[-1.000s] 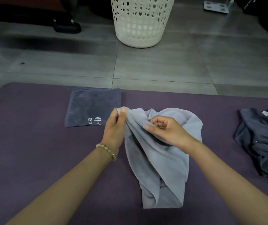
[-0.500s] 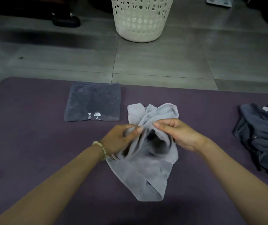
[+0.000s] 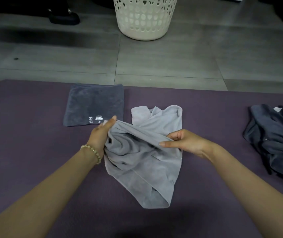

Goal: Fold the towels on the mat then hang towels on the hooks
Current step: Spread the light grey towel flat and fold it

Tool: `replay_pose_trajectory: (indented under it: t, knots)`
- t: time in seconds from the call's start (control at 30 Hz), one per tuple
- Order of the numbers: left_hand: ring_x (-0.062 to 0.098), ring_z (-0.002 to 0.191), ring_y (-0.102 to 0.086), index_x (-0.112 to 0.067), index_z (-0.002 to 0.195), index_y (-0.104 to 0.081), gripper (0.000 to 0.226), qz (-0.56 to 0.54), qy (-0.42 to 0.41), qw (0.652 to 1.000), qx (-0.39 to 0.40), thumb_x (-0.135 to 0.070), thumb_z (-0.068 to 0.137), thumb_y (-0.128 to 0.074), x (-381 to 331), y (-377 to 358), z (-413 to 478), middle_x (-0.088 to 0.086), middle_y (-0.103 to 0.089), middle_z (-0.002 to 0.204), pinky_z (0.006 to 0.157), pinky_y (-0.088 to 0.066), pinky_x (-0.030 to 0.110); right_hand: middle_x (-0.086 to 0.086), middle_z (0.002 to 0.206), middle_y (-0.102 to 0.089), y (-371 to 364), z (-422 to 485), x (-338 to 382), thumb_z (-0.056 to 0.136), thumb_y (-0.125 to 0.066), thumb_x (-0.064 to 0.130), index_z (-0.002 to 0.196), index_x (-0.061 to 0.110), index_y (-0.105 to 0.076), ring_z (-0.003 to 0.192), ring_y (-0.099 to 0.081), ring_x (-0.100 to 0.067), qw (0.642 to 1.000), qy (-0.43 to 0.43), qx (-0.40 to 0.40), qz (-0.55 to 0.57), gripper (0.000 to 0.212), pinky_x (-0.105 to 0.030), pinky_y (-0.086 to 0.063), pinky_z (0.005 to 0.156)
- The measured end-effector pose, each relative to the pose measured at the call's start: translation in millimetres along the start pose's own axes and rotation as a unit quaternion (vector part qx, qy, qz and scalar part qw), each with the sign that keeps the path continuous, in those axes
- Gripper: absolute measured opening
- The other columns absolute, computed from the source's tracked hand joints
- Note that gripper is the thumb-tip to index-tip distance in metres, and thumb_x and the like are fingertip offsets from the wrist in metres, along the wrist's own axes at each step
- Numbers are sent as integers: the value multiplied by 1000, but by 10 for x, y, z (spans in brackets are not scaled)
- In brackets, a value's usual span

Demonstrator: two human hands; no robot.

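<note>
The left hand, a beaded bracelet at its wrist, grips one end of a raised fold of the light grey towel, fingers and thumb closed round the cloth. The right hand pinches the other end of that same fold, its forefinger laid out along the edge and the other fingers curled in. The towel hangs bunched between the two hands and spreads crumpled over the purple mat below them, with one part reaching away from the person. Just beyond the left hand lies a folded dark grey towel, flat on the mat, with white print near its nearer edge. Well off to the right sits a heap of dark towels, unfolded. Beyond the mat, a white perforated laundry basket stands on the grey tiled floor.
</note>
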State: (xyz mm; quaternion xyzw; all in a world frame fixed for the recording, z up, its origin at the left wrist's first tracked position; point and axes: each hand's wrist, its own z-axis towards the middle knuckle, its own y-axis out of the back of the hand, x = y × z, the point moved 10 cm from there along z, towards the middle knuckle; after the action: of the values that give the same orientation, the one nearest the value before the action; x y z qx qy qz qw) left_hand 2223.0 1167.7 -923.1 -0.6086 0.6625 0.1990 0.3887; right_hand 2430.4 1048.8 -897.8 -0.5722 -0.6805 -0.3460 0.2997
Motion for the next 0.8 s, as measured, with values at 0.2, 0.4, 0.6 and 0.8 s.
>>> replay_pose_trajectory:
  t: [0.2,0.4,0.6,0.8]
  knots:
    - [20,111,-60,-6,121,-60,49,219,36,974,42,-36,83,-69,182,120,18,-4,-67,109,84,-50,22,-8,102,-73,430,-126,-186,76,-70,38,102,3,-70,98,-68,-20,993,13,-97,68,43,-26,-52,88]
    - [11,70,-64,-18,80,-72,69,557,150,779,247,-80,76,-42,697,-334,-214,-3,-71,75,77,-51,24,-9,79,-69,656,-350,-276,72,-62,57,86,7,-68,71,-65,-17,989,-46,-110,83,52,-27,-49,63]
    - [18,77,-44,-26,69,-46,26,423,-143,895,11,-33,92,-56,100,-508,264,-1,-49,73,63,-37,24,6,48,-58,670,-204,-290,89,-63,37,67,13,-62,41,-53,-10,984,-58,-164,30,33,-17,-36,38]
    - [19,113,-53,-11,130,-50,47,374,-64,924,45,-32,90,-62,469,-737,374,-2,-51,110,88,-36,21,-20,100,-71,386,237,-263,81,-72,38,103,-7,-63,91,-69,-27,982,-38,-155,104,51,-46,-56,87]
